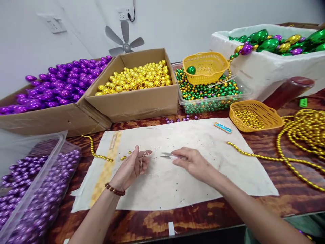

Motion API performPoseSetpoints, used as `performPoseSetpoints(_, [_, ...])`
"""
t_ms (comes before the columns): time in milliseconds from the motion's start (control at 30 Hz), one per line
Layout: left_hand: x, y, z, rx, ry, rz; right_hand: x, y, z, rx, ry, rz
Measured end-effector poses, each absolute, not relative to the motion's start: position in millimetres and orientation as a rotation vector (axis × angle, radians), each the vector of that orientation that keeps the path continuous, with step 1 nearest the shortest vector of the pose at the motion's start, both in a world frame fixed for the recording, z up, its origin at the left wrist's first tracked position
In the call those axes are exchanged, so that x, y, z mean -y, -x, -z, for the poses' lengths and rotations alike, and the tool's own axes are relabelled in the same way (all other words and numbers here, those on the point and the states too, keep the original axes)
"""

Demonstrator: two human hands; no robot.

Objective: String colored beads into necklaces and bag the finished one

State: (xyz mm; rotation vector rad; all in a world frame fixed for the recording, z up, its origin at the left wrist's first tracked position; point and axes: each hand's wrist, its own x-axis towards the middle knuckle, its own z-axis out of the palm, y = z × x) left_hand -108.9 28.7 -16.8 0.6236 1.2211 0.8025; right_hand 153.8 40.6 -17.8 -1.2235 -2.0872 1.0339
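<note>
Your thread (152, 174): white
Your blade (166, 155): silvery grey
Your bracelet (115, 189): brown
Cloth (203, 183) before you: off-white, yellow-patterned band, dark specks
Surface (291, 206): red-brown, dark wavy grain
Baskets (245, 125): yellow-orange
Coil (308, 134): shiny gold

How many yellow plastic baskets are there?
2: one yellow plastic basket on shiny beads in a clear plastic tub; another by the far right corner of the white cloth.

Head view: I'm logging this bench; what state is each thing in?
Left hand: partly curled, thread at it
Right hand: closed on pointed tool
Gold-ball box: open
Purple-bead box: open
Foam box: open
Upper basket: green ball inside
Lower basket: partly filled
Cloth: spread out
Wall socket: plug in
</note>
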Motion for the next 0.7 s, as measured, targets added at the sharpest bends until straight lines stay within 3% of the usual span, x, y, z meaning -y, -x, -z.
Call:
performPoseSetpoints(200, [-21,106,18,-1.254,-0.727,-0.808,-39,-100,30,2.194,1.225,-0.905])
performPoseSetpoints(433, [-16,106,17,-1.149,-0.673,-0.846,-39,-92,23,2.425,1.213,-0.558])
performPoseSetpoints(700, [-18,107,16,-0.984,-0.497,-0.863,-36,-93,29,2.484,1.206,-0.399])
